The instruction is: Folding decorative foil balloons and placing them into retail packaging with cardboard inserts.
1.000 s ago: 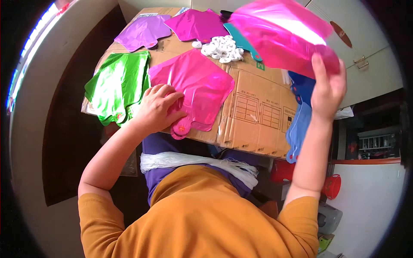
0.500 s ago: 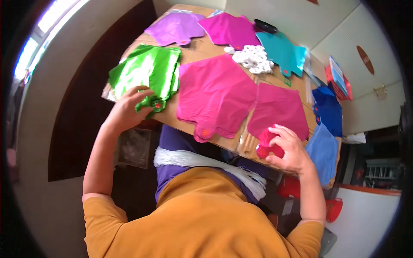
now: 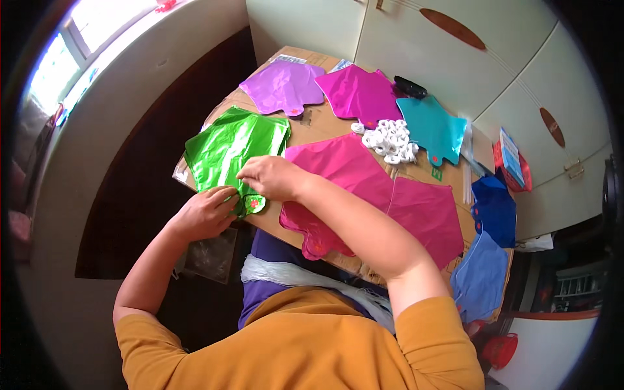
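Shiny green foil balloons (image 3: 227, 146) lie flat in a stack at the table's left, with a rounded tab (image 3: 254, 204) bearing a red mark at the front. My left hand (image 3: 209, 209) is closed at the front edge of this stack, its fingers pinching the green foil beside the tab. My right hand (image 3: 273, 179) reaches across to the same stack, just above the tab, thumb and fingers pressed together. What sits in that pinch is too small to make out. Flat pink foil balloons (image 3: 341, 172) lie under my right forearm, and a second pink stack (image 3: 426, 218) is to their right.
Small white rings (image 3: 391, 140) are heaped mid-table. Purple (image 3: 283, 88), magenta (image 3: 361, 94), teal (image 3: 432, 130), dark blue (image 3: 494, 211) and light blue (image 3: 481, 276) foil stacks surround them on the cardboard. A black object (image 3: 409, 87) lies behind. White strings (image 3: 286, 272) drape over my lap.
My right hand has left the pink tab at the right and crossed left to the green stack. My left hand's fingers have closed on the green foil. The view has tilted up.
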